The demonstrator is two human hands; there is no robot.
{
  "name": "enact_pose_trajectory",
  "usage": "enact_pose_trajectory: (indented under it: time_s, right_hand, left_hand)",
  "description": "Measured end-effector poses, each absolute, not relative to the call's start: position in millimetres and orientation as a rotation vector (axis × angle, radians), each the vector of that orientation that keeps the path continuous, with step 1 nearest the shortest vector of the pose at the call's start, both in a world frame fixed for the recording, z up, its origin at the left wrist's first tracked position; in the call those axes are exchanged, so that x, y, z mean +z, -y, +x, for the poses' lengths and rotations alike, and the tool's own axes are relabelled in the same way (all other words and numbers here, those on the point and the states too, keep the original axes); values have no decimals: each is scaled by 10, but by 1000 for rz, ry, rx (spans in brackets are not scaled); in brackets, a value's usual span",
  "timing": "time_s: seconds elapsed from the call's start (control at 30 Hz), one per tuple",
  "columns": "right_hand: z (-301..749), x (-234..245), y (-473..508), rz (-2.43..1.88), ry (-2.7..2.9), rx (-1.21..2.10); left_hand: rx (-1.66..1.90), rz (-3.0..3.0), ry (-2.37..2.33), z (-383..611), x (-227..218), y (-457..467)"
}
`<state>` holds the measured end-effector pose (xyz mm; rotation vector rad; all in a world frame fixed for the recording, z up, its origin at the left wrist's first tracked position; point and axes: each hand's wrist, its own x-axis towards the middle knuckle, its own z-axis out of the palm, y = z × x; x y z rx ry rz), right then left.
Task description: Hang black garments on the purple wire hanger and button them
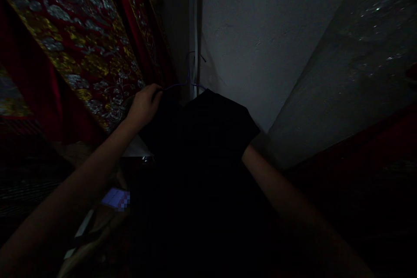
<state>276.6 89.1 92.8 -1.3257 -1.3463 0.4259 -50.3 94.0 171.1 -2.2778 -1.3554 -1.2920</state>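
Observation:
A black short-sleeved shirt point(211, 139) hangs in front of me on a thin purple wire hanger point(188, 79). Its hook rises beside a vertical pipe or strip on the wall. My left hand point(145, 103) is closed over the left shoulder of the shirt, near the end of the hanger, with its fingers bent over the cloth. From the right, my other forearm reaches in under the right sleeve. My right hand is hidden by the shirt, so its fingers do not show. Deep shadow hides the shirt's lower part.
Red cloth point(87, 47) with gold and silver embroidery hangs at left. Behind the shirt stands a pale wall point(257, 30), with shiny clear plastic sheeting point(365, 52) to its right. Low at left, a lit phone screen point(114, 197) shows beside a dimly seen person.

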Motion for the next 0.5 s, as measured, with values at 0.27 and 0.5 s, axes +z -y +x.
enact_pose_trajectory:
  time_s: [0.27, 0.5]
  right_hand:
    - [3270, 1543, -730, -658, 1283, 925]
    - [2807, 1683, -255, -552, 1527, 1003]
  left_hand:
    - [-1412, -2234, 1636, -474, 1727, -947]
    - [-1600, -2457, 1711, -418, 1691, -974]
